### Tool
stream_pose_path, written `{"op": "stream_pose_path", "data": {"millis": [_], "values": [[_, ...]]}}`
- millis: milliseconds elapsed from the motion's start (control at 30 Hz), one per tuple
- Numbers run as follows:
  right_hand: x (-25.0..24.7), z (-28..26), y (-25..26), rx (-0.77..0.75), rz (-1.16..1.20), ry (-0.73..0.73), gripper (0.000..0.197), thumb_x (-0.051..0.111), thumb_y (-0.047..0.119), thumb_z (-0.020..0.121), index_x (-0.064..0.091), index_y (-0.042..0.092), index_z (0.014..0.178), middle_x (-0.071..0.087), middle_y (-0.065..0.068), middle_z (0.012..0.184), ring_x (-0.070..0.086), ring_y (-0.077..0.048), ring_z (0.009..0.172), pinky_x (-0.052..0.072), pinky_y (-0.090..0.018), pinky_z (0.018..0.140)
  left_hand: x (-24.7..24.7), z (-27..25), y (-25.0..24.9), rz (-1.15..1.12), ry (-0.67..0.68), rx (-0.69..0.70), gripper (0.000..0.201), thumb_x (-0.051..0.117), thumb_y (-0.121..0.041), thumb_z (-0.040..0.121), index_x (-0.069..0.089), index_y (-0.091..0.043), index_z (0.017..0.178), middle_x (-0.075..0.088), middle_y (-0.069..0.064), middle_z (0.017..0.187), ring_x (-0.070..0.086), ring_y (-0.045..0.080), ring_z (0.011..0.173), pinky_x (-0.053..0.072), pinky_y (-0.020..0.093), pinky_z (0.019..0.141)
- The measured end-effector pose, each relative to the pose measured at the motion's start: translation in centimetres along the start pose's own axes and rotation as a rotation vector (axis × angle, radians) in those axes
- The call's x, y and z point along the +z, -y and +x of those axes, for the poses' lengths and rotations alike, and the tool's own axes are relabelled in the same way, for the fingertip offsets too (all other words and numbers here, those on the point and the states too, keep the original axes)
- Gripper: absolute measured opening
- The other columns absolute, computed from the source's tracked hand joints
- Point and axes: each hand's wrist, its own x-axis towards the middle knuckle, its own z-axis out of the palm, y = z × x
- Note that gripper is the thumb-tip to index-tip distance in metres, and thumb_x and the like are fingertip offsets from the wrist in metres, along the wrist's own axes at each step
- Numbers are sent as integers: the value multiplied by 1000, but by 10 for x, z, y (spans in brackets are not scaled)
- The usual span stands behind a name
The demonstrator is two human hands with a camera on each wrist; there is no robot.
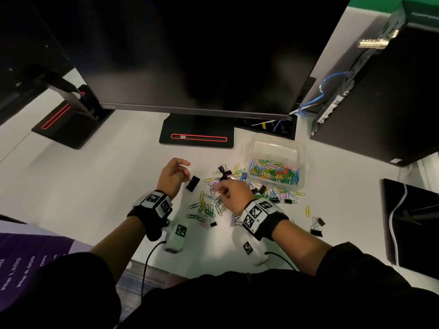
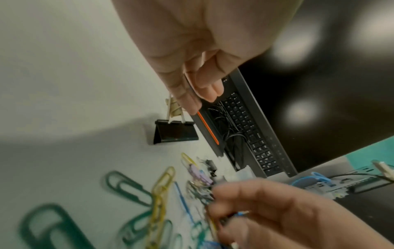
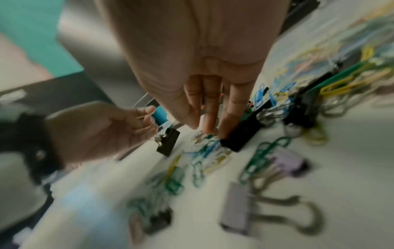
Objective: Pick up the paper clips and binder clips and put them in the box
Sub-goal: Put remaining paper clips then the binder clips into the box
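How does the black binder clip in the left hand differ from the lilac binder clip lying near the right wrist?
The black binder clip hangs by its wire handles, pinched by the left hand, while the lilac binder clip lies flat on the desk, untouched. The black binder clip is dark and glossy; the lilac binder clip is pale. Which is larger cannot be told. Both are outside the box and have wire handles.

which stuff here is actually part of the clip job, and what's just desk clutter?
Job:
- left hand pinching the wire handle of a black binder clip
- right hand over the loose paper clips
- scattered binder clips
- clear box, already part-filled

Clutter:
- monitor
- computer tower
- blue cable
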Motion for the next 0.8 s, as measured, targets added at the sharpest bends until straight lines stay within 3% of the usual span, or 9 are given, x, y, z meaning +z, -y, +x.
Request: {"op": "stream_pose_path", "data": {"millis": [67,167,267,333,400,467,533,633,800], "values": [[3,-3,-2,-61,-132,64,33,47,-2,83,63,9,110,63,-13,114,56,-28,108,44,-36,97,-3,7,3,59,8,-49,45,30,18,78,54,-22,79,53,5,68,51,22,66,47,35,73],[8,-6,-2,-128,-279,126,39,47,-1,82,58,9,118,55,-14,123,46,-30,117,36,-34,99,-2,10,8,233,59,-54,39,35,12,82,56,-21,82,57,1,74,53,25,80,45,38,79],[12,-7,-3,-165,-407,139,44,50,4,83,49,10,127,49,-12,127,39,-30,118,34,-35,99,2,-3,2,517,164,109,29,44,7,82,61,-10,99,60,8,93,55,21,90,49,33,80],[12,-6,-3,-185,-437,148,45,49,5,84,48,11,128,49,-12,127,39,-30,116,33,-34,98,4,-15,0,701,290,255,31,52,2,81,60,-9,108,59,12,105,53,20,95,49,37,89],[12,-6,-6,-208,-415,175,41,48,4,84,53,13,123,53,-10,123,41,-29,114,33,-33,95,5,-24,3,900,436,308,44,62,-11,80,52,-11,124,52,12,119,48,23,110,41,39,102],[9,-7,-11,-213,-367,197,38,51,5,83,55,15,120,54,-9,121,44,-28,113,36,-33,95,5,-33,7,1059,572,260,78,72,-30,75,33,-12,139,37,11,135,36,27,126,33,38,110],[4,-11,-18,-197,-316,171,39,59,8,80,55,15,119,52,-9,121,48,-26,113,39,-33,95,6,-40,10,1183,659,250,105,78,-39,67,15,-13,146,26,10,141,29,27,129,30,38,111],[-5,-13,-28,-155,-282,129,38,67,10,76,58,15,113,51,-8,117,54,-25,103,44,-32,87,11,-46,14,1208,671,247,111,80,-36,65,9,-12,146,22,8,143,27,26,130,27,34,112],[-12,-18,-34,-137,-321,146,23,61,7,79,64,12,102,57,-9,111,53,-25,103,41,-29,84,23,-46,18,1004,603,173,83,76,-24,72,31,-10,140,31,10,135,41,26,123,36,33,107]]}}
